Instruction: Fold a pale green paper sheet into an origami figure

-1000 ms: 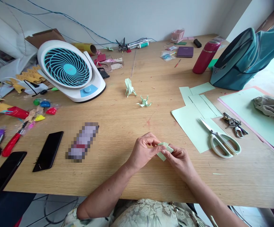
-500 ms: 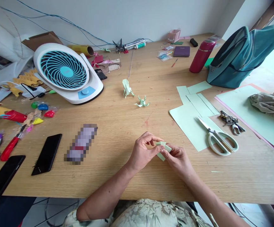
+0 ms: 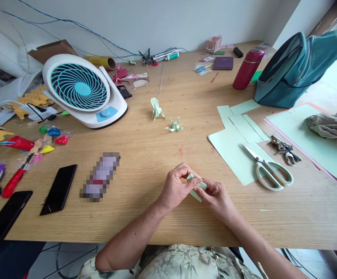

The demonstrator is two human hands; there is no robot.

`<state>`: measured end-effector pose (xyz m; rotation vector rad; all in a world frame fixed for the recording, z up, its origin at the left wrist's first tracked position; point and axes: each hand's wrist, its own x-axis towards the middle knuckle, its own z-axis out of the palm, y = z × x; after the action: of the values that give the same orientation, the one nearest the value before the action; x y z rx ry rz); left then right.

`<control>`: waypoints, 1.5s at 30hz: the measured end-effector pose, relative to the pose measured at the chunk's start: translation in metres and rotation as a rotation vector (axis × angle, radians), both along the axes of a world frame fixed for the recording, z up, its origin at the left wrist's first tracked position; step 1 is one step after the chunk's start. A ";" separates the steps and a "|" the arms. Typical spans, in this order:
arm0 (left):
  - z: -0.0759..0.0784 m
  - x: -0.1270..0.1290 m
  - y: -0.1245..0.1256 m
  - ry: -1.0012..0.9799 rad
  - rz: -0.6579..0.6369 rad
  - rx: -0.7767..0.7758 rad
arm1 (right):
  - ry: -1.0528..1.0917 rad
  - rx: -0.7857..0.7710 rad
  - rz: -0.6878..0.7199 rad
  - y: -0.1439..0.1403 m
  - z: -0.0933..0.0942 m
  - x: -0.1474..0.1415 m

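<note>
Between my two hands is a small folded piece of pale green paper (image 3: 196,195), held just above the wooden table near its front edge. My left hand (image 3: 177,187) pinches its left side between thumb and fingers. On the right side, my right hand (image 3: 215,195) grips it with thumb and bent fingers, the thumb tips close together. Parts of the paper are hidden by the fingers. Farther back stand two folded green paper figures, a taller one (image 3: 156,108) and a low one with spread legs (image 3: 174,124).
To the right lie green paper sheets (image 3: 229,155), scissors (image 3: 270,172) and keys (image 3: 286,150). A red bottle (image 3: 247,69) and teal bag (image 3: 287,73) stand behind them. At left are a fan (image 3: 81,89), a black phone (image 3: 58,190) and a red-handled tool (image 3: 13,182).
The folded paper has turned and shifted slightly left between my fingers. My right hand has moved a little left, its thumb now nearer my left thumb. The table's things stay put.
</note>
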<state>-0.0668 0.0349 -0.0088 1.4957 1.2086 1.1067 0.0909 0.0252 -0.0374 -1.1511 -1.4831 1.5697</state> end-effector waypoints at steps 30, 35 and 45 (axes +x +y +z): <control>-0.006 -0.004 0.004 -0.055 0.093 -0.025 | 0.134 -0.080 -0.071 0.004 -0.001 0.004; -0.006 -0.003 0.004 -0.081 0.115 -0.031 | 0.143 -0.122 -0.055 0.005 0.000 0.002; -0.016 -0.002 0.003 -0.063 0.030 -0.042 | 0.126 -0.077 -0.114 0.006 0.004 -0.002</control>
<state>-0.0687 0.0383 -0.0253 1.4052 1.2071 1.1329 0.0892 0.0316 -0.0331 -1.1372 -1.2635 1.6025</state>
